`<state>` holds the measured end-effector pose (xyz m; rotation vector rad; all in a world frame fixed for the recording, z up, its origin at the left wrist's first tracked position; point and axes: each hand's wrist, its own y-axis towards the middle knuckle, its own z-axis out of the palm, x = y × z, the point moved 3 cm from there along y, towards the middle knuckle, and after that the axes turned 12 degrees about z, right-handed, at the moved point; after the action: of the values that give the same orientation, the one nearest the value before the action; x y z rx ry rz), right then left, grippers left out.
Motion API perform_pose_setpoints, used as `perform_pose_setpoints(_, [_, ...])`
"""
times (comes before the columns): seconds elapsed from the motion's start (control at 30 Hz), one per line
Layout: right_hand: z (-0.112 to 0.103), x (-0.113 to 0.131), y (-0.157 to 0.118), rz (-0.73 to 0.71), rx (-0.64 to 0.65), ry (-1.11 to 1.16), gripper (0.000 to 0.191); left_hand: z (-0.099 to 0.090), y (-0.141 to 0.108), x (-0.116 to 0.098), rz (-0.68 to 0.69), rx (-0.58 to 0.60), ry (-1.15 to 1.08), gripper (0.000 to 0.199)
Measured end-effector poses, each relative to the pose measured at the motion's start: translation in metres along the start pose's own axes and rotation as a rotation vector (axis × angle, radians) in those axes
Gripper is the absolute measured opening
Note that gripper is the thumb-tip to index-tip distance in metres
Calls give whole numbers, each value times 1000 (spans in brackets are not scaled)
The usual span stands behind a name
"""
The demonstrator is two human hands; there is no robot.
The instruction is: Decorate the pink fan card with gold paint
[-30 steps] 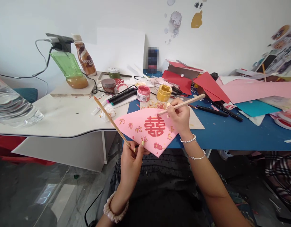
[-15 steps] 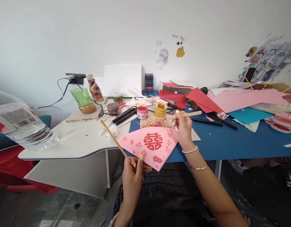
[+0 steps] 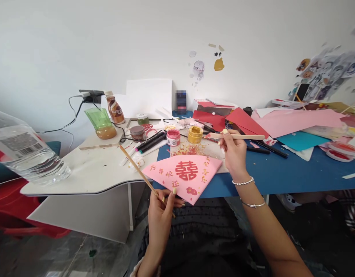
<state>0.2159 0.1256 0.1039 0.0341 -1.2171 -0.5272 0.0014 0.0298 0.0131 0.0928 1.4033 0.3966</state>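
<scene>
Currently left hand (image 3: 162, 209) pinches the pink card (image 3: 181, 185) by its lower-left edge, thumb over fingers, with a thin stick (image 3: 137, 168) in the same grip, slanting up and left. Card is fan-shaped, held at the front edge of the blue bench (image 3: 260, 169) — red emblem (image 3: 186, 171) mid-face, small characters either side, red flower near the bottom point. Right hand (image 3: 234, 152) pinches a pale wooden tool (image 3: 250, 137) between thumb and fingers, roughly level, red-stained end pointing left toward the yellow paint jar (image 3: 195, 136). That end is clear of the card; can't tell if it touches anything. Yellow jar and red paint jar (image 3: 173, 139) stand side by side, both lidless, paint-spattered board (image 3: 190, 151) in front. Markers (image 3: 150, 141) lie left of the red jar — green cup (image 3: 98, 119) and brown bottle (image 3: 115, 109) further left, turquoise sheet (image 3: 307, 137) off right
</scene>
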Motion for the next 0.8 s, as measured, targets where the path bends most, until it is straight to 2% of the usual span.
perform_pose_setpoints(0.13, [-2,2,5,42,82,-72,21,2,0,3,-4,-19,-21,39])
perform_pose_setpoints(0.23, [3,-8,1,110,198,-144,24,2,0,6,-23,-12,12,40])
perform_pose_setpoints(0.3, [7,-17,-6,138,232,-171,25,2,-1,7,-29,-15,15,40])
perform_pose_setpoints(0.4, [14,-25,-16,135,251,-210,30,3,-1,4,-20,-34,-17,40])
perform_pose_setpoints(0.6, [26,-25,-21,21,245,-374,35,8,0,0,7,-55,-59,41])
perform_pose_setpoints(0.8, [26,-33,-22,0,240,-432,35,8,-1,-1,12,-49,-62,41])
